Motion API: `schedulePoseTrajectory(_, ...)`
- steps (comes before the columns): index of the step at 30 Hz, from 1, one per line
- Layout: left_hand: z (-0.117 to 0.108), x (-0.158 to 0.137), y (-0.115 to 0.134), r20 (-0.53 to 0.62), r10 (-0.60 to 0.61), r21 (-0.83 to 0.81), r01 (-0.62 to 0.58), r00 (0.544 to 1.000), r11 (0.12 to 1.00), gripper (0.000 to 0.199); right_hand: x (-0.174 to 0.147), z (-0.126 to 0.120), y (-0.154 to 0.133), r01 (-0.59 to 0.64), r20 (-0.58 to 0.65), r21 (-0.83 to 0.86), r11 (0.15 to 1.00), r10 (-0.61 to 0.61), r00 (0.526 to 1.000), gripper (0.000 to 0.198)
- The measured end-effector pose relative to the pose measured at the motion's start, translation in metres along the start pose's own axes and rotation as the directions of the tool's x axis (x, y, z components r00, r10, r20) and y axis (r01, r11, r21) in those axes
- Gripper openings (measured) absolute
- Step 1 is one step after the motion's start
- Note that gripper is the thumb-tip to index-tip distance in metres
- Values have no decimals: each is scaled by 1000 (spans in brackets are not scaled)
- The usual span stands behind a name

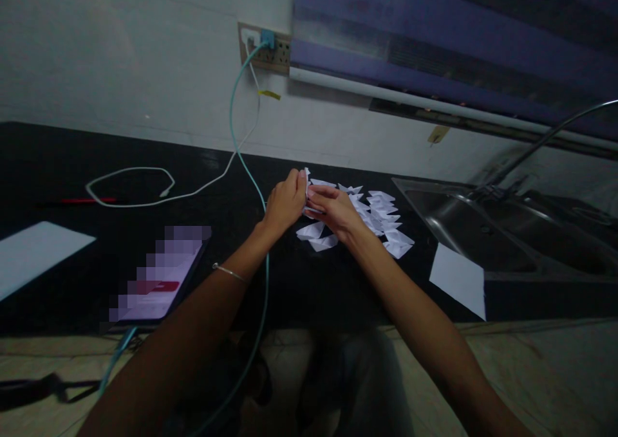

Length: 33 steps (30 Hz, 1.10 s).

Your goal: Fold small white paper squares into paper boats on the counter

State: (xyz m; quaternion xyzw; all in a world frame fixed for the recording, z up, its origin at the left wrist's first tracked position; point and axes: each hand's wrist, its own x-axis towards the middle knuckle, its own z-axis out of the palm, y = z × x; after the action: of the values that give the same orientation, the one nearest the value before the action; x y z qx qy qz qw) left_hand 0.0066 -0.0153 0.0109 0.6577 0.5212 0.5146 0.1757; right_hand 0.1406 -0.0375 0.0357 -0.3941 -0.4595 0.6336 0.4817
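1. The small folded paper piece (308, 195) sat pinched between both hands, raised just above the black counter (72, 160), near the back wall.
2. The left hand (284, 202) had its fingers closed together on the piece's left side; the right hand (333, 210) gripped the other side, its fingertips pressed against the paper.
3. Judging by this grip, a fold or crease was under way on one unit; the next move would call for a firm, even press along the edge while both hands kept the paper aligned.
4. Just right of the hands lay a heap of finished folded pieces (381, 221), with two more (316, 237) beneath the wrists.
5. Farther out were a flat white sheet (458, 279) beside the sink (483, 231), a phone (159, 276) on a teal cable (251, 173), and a white cable (135, 186).
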Motion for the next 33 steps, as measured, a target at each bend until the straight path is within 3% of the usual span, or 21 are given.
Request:
schedulePoseTrajectory(3, 3, 5, 0, -27, -4, -131, 1, 1000, 991, 37, 1, -3, -2, -25, -15, -15, 1000, 24, 1000, 27)
schedulePoseTrajectory(5, 4, 7, 1, 35, -49, -301, 57, 998, 952, 36, 3, -7, -2, -57, 34, 3, 998, 57, 998, 27)
schedulePoseTrajectory(9, 2, 8, 5, 219, -147, -582, 250, 965, 774, 36, 7, -16, -4, -99, 203, 36, 994, 89, 975, 19)
schedulePoseTrajectory(12, -3, 7, 7, 351, -148, -682, 361, 924, 636, 39, 7, -19, -7, -97, 261, 60, 993, 79, 962, 19)
schedulePoseTrajectory(17, -16, 5, 5, 514, -85, -683, 466, 854, 562, 35, 7, -22, -9, -66, 282, 100, 993, 36, 959, 26)
schedulePoseTrajectory(22, -25, 4, -2, 681, 25, -641, 579, 732, 503, 30, 8, -26, -10, -42, 271, 101, 994, 13, 962, 20)
schedulePoseTrajectory(24, -30, 4, -3, 706, 63, -640, 598, 705, 482, 31, 8, -27, -11, -55, 268, 104, 993, 25, 963, 20)
schedulePoseTrajectory(29, -43, 5, -1, 726, 19, -589, 606, 688, 535, 28, 9, -29, -11, -58, 279, 113, 992, 24, 960, 22)
schedulePoseTrajectory(33, -45, 5, 2, 702, -30, -557, 575, 711, 600, 27, 8, -32, -12, -22, 336, 74, 997, -4, 942, 27)
